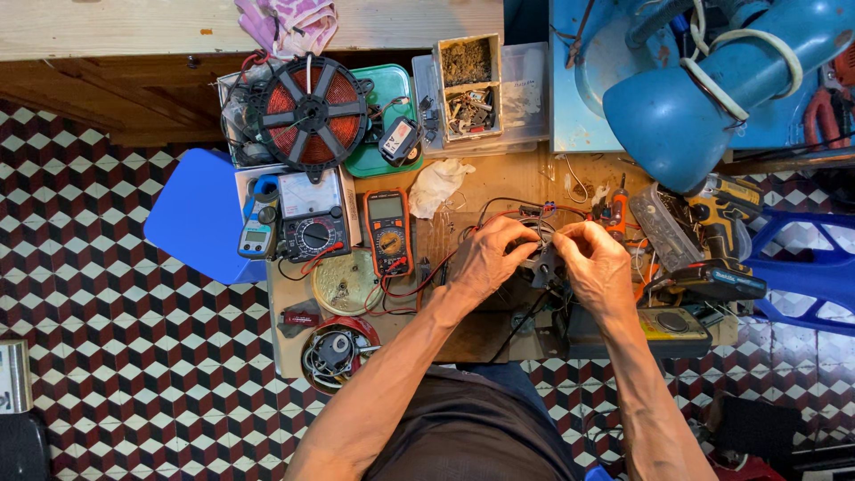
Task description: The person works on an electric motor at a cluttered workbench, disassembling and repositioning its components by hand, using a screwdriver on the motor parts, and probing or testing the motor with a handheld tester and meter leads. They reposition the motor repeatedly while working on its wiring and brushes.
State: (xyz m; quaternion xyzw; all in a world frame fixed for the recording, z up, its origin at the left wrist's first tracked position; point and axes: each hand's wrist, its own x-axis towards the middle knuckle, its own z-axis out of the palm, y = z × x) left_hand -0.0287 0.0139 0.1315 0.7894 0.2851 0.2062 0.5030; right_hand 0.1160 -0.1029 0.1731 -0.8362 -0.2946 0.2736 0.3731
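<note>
Both my hands meet over a small dark electrical part [543, 258] with thin wires, at the middle of a low wooden work table [499, 183]. My left hand [488, 258] grips the part from the left, fingers curled on it. My right hand [595, 260] pinches it from the right. Red and black leads [445, 263] run from the part leftward to an orange-cased multimeter [388, 232]. The part itself is mostly hidden by my fingers.
A copper induction coil [312, 113], an analog meter [312, 214], a blue clamp meter [258, 227], a crumpled white rag [441, 184], a box of small parts [469, 85], a cordless drill [726, 214], a blue fan housing [704, 98] and a blue stool [200, 214] surround the table.
</note>
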